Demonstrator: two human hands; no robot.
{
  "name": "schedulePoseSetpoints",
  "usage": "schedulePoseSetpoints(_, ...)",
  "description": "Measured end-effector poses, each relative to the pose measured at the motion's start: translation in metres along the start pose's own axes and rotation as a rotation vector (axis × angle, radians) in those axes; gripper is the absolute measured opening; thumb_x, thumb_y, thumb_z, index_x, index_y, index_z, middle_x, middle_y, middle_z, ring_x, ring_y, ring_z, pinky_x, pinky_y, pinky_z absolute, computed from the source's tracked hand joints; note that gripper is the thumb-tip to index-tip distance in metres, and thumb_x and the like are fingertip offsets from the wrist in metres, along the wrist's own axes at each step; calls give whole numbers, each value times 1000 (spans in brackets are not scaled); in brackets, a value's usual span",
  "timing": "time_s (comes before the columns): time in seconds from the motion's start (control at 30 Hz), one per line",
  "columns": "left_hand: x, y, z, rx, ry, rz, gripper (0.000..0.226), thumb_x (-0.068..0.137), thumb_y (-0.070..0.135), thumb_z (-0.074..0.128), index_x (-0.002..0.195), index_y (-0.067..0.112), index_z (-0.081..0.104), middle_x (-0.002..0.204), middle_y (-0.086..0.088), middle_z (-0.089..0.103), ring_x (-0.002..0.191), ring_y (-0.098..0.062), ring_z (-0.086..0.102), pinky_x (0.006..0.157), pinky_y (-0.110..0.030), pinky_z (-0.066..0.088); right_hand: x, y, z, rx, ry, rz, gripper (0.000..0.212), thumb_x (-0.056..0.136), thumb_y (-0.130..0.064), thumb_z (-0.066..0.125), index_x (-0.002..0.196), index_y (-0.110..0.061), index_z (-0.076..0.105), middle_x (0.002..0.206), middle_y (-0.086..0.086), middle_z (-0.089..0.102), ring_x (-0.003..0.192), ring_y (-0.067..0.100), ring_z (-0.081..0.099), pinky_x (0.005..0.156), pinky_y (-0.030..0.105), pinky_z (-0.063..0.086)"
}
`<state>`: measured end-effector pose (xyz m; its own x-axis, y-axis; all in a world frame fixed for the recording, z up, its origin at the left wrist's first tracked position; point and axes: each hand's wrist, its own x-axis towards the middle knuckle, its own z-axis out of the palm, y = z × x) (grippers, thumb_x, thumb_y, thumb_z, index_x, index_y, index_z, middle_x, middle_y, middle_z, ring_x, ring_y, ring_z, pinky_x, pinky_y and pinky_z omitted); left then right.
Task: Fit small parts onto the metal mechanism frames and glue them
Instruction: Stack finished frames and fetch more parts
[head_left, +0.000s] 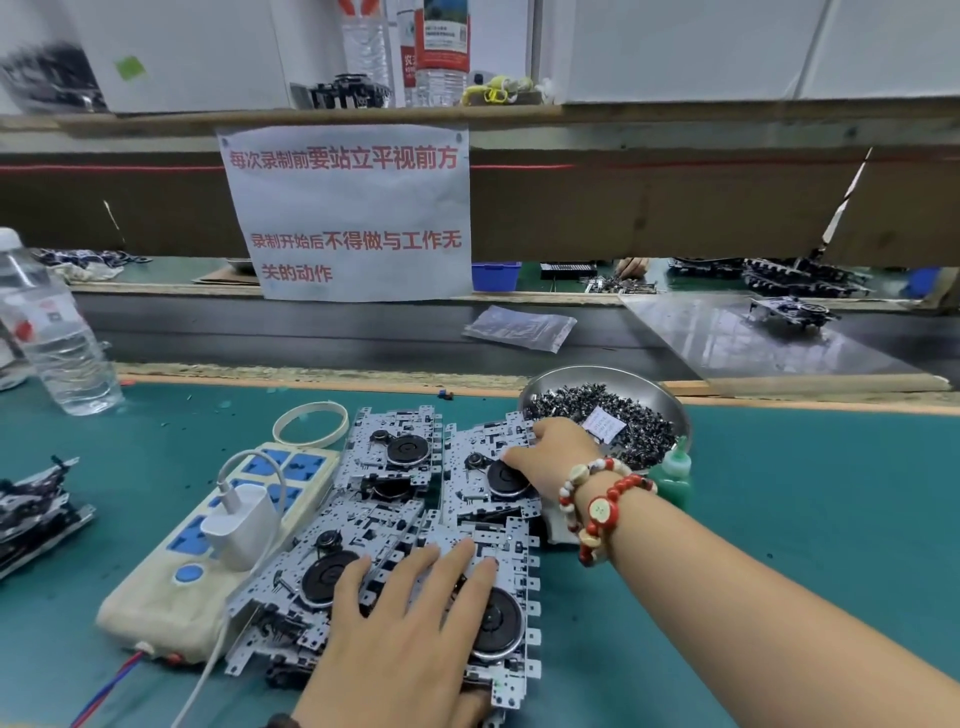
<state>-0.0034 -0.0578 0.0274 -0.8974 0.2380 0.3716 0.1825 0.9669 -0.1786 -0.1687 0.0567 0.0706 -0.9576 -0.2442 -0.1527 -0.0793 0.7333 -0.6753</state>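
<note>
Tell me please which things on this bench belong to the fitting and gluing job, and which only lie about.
For the job:
four grey metal mechanism frames with black wheels
round steel bowl of small dark parts
green glue bottle
left hand
right hand

Lying about:
beige power strip with white charger
clear plastic water bottle
white tape ring
clear plastic bag

One view only, head-worn, wide-angle. Looks forward and steeply down from above near edge of bench (779, 519). Close range: both forearms enter from bottom, left hand (410, 623) largest, right hand (558, 457) farther in. Metal mechanism frames (395, 457) sit centre-frame. Upper half faces straight ahead: conveyor belt (311, 332), hanging paper notice (353, 213), shelf (675, 111) above. Edges bow from lens distortion.
</note>
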Motion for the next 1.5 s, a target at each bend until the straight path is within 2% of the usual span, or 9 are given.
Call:
schedulePoseSetpoints(0.13, 0, 1, 3, 3, 24, -2, 106, 14, 62, 73, 109, 21, 46, 101, 5, 71, 83, -16, 70, 61, -50, 54, -1, -1, -9, 124, -10, 7, 34, 92, -17, 53, 115, 8, 58, 121, 22, 59, 55, 6, 37, 38, 11, 37)
schedulePoseSetpoints(0.4, -2, 0, 3, -29, 2, -4, 104, 14, 59, 69, 109, 22, 46, 101, 5, 71, 83, -15, 70, 62, -50, 53, 7, -5, -8, 419, -37, 30, 10, 87, -12, 61, 82, -12, 53, 85, 2, 51, 57, 7, 38, 49, 18, 34)
schedulePoseSetpoints(0.67, -3, 0, 5, -76, 5, -29, 101, 21, 62, 74, 110, 22, 46, 103, 5, 71, 83, -15, 70, 64, -49, 53, 8, 4, -5, 291, 91, -57, 22, 89, -18, 60, 106, -15, 47, 91, 1, 53, 59, 7, 44, 44, 15, 37)
schedulePoseSetpoints(0.87, -5, -2, 7, -48, 25, -15, 98, 22, 56, 70, 112, 23, 46, 105, 6, 70, 86, -15, 70, 75, -49, 48, -6, -5, -33, 747, 189, 21, 35, 88, -17, 61, 119, -6, 49, 102, 11, 60, 68, 15, 53, 59, 26, 49)
schedulePoseSetpoints(1.0, -3, -2, 5, -105, -58, -15, 101, 20, 60, 70, 112, 24, 47, 105, 7, 70, 88, -15, 69, 73, -48, 48, -47, 6, -55, 852, 121, 37, 23, 88, -14, 62, 108, -9, 54, 78, 5, 58, 45, 6, 46, 36, 15, 38)
schedulePoseSetpoints(1.13, 1, -10, -17, -118, -264, -12, 89, 50, 82, 37, 117, 24, 46, 108, 13, 67, 89, -7, 67, 59, -42, 53, -98, 41, -61, 774, 69, 74, 12, 85, -16, 64, 92, -18, 55, 72, 1, 58, 44, 4, 48, 37, 16, 36)
schedulePoseSetpoints(1.27, 11, -2, -38, -142, -330, -12, 102, 76, 27, 60, 134, 55, -18, 141, 34, -21, 140, -7, 12, 102, -55, 22, -139, 85, -64, 746, 43, 156, 14, 83, -15, 65, 93, -15, 56, 65, 3, 59, 50, 10, 48, 39, 18, 36)
schedulePoseSetpoints(1.37, 14, 22, -50, -251, -127, 41, 70, 71, 14, 36, 135, 40, 36, 140, 14, 40, 114, -12, 47, 70, -35, 42, -153, 116, -63, 708, 57, 235, 20, 82, -15, 67, 97, -11, 55, 62, 5, 57, 54, 13, 47, 50, 24, 38)
schedulePoseSetpoints(1.5, 10, 80, -43, -485, -141, 128, 49, 89, 50, 12, 123, 28, 40, 114, 18, 38, 92, -1, 39, 59, -12, 46, -153, 142, -54, 607, 84, 279, 20, 83, -17, 68, 97, -15, 55, 57, -2, 60, 49, 7, 49, 56, 22, 31)
